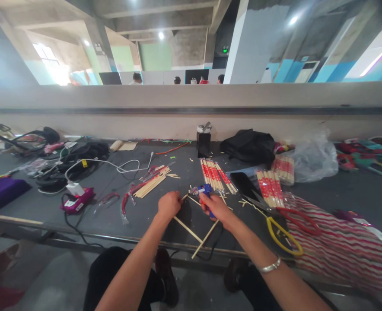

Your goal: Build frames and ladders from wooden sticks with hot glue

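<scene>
My right hand [217,208] is wrapped round a blue glue gun [205,189], whose nozzle points left. Just left of it, my left hand [170,205] pinches a wooden stick at the corner of a frame made of chopsticks [189,231]. The nozzle is close to that corner; whether it touches I cannot tell. One chopstick of the frame sticks out past the table's front edge. Beyond my left hand lies a pile of loose chopsticks [152,183]. Behind the glue gun are chopsticks in red-printed wrappers [213,173].
Right of my hands lie a black phone [243,183], large scissors [286,239] with yellow and red handles, more wrapped chopsticks [270,188] and a striped cloth [336,246]. A magenta power strip [77,202] with white cable sits left. A dark box [204,143] and black cloth [249,146] stand behind.
</scene>
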The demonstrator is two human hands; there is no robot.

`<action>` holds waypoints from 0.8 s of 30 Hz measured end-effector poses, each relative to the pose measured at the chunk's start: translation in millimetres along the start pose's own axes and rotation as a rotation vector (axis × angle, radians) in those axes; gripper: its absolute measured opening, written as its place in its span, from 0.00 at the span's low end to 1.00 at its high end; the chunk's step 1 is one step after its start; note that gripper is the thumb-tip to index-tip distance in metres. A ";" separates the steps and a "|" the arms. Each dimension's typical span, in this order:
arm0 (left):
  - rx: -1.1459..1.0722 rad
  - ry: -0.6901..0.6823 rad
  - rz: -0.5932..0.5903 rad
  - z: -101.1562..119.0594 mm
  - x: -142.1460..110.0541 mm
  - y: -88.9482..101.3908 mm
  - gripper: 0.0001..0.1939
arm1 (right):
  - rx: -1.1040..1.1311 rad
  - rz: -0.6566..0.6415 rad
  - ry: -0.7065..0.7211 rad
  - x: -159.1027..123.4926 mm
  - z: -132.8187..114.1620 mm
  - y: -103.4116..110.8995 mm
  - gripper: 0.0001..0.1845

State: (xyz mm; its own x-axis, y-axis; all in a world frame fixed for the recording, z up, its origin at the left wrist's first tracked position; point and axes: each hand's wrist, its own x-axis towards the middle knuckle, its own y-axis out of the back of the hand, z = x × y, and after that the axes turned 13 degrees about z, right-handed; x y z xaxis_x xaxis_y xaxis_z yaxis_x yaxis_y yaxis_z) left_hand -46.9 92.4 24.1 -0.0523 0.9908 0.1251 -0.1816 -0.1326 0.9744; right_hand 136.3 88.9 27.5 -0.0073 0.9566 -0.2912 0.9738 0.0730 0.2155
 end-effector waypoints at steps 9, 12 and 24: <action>0.000 -0.007 0.005 0.0 -0.1 0.6 0.09 | -0.005 0.001 -0.004 1.6 2.4 -0.8 0.25; -0.003 -0.008 0.005 0.1 0.1 0.5 0.08 | 0.001 0.007 -0.004 2.3 3.6 -1.1 0.26; -0.005 -0.002 -0.006 0.6 0.1 1.2 0.09 | 0.012 0.030 -0.011 0.8 2.9 -1.4 0.26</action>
State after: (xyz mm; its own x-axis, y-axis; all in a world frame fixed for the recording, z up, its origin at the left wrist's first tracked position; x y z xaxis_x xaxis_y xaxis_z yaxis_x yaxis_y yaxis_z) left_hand -46.5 92.4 25.4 -0.0493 0.9916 0.1192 -0.1869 -0.1264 0.9742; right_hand 135.6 88.7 24.3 0.0245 0.9552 -0.2950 0.9762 0.0408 0.2131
